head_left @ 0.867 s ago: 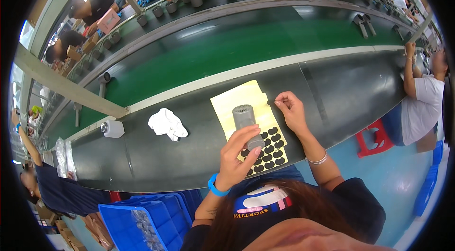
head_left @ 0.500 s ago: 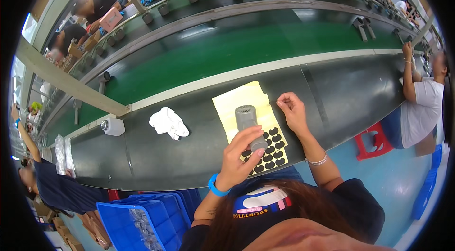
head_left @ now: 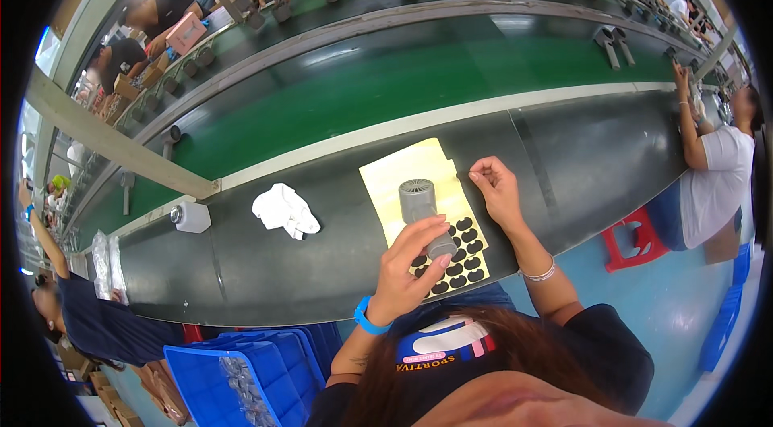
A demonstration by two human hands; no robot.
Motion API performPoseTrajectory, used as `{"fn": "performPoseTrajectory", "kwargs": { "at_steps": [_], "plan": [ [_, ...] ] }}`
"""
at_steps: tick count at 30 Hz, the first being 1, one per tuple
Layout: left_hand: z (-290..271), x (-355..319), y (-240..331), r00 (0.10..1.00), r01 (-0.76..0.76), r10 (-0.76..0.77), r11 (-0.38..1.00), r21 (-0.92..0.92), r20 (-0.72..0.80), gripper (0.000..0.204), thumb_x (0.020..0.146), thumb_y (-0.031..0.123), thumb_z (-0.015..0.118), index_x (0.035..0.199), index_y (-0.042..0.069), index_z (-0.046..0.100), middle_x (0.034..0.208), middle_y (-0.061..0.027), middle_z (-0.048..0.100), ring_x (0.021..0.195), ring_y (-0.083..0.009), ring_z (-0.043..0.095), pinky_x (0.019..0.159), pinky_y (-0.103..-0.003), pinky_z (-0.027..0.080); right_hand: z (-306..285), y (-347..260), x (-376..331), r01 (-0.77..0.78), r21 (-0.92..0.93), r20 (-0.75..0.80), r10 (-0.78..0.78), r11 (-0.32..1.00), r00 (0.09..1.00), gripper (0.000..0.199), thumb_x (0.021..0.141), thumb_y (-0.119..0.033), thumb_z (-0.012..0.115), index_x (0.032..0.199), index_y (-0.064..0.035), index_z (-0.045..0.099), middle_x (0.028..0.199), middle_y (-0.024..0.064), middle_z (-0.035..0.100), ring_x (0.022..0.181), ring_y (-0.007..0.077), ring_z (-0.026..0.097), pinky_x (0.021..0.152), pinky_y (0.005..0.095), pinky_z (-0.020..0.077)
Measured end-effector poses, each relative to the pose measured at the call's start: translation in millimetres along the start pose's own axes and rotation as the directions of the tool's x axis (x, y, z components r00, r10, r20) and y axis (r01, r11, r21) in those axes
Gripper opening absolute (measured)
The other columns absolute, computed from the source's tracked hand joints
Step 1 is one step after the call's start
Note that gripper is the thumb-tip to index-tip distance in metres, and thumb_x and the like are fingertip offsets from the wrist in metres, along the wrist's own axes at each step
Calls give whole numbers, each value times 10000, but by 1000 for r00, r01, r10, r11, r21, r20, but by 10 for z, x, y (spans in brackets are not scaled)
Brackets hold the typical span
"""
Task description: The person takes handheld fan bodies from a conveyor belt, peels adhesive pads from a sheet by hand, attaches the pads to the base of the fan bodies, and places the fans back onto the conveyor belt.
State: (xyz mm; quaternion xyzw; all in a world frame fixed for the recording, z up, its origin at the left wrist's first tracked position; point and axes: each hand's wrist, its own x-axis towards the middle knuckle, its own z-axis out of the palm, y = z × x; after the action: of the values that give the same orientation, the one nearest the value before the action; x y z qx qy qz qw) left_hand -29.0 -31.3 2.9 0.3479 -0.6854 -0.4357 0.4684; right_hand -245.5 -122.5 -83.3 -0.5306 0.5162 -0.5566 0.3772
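My left hand (head_left: pixel 407 270) grips a grey hair dryer body (head_left: pixel 416 200) by its short handle. The round, slotted grille end points away from me. Beneath it lies a yellow backing sheet (head_left: pixel 394 172) with several rows of black rounded stickers (head_left: pixel 473 246) on its near part; hand and dryer cover some of them. Just right of the sheet, my right hand (head_left: pixel 498 189) is raised with thumb and fingertips pinched together. Whatever may be between those fingertips is too small to make out.
A crumpled white cloth (head_left: pixel 283 209) and a white bottle (head_left: pixel 192 217) sit left on the black worktop (head_left: pixel 338 185). Beyond runs a green conveyor (head_left: pixel 362 93) carrying grey dryer bodies (head_left: pixel 608 48). Blue crates (head_left: pixel 241 371) stand below left; a red stool (head_left: pixel 632 240) is at right, beside a co-worker.
My hands and the dryer have barely moved. Dryer bodies on the near conveyor have shifted slightly left, and cups on the far line slightly right. A far co-worker's hands have come down onto the grey parts.
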Motion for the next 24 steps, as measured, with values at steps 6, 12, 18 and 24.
{"fn": "performPoseTrajectory", "kwargs": {
  "at_steps": [6,12,18,24],
  "plan": [
    [34,-39,-39,994,-2,-4,999,-51,-109,371,823,35,649,1189,18,587,1220,-139,581,1029,-232,603,785,-301,527,-9,-43,-25,-3,33,11,2,999,1000,58,856,8,619,900,-3,584,823,-8,591,732,51,534,681,197,437],
    [2,-119,-29,989,1,-32,978,-211,-142,374,843,-17,599,1214,-16,558,1265,-163,528,1095,-226,564,881,-317,504,-3,-232,-81,-36,177,27,31,984,999,67,871,15,611,921,-11,575,852,-16,577,789,48,536,723,189,434],
    [-76,-139,21,988,17,-56,965,-262,-141,427,854,-37,546,1276,-44,482,1341,-180,419,1196,-265,470,925,-418,519,123,-916,-306,-38,336,156,-16,941,988,340,833,58,624,1121,-35,468,875,24,578,836,83,537,786,220,437],
    [-153,-168,38,986,18,-52,978,-208,-159,500,819,-57,582,1303,-45,462,1360,-179,403,1201,-260,483,951,-389,493,253,-1266,-519,-4,384,300,-120,924,946,409,796,102,634,1123,-46,438,830,51,593,986,202,597,855,292,447]
  ]
}}
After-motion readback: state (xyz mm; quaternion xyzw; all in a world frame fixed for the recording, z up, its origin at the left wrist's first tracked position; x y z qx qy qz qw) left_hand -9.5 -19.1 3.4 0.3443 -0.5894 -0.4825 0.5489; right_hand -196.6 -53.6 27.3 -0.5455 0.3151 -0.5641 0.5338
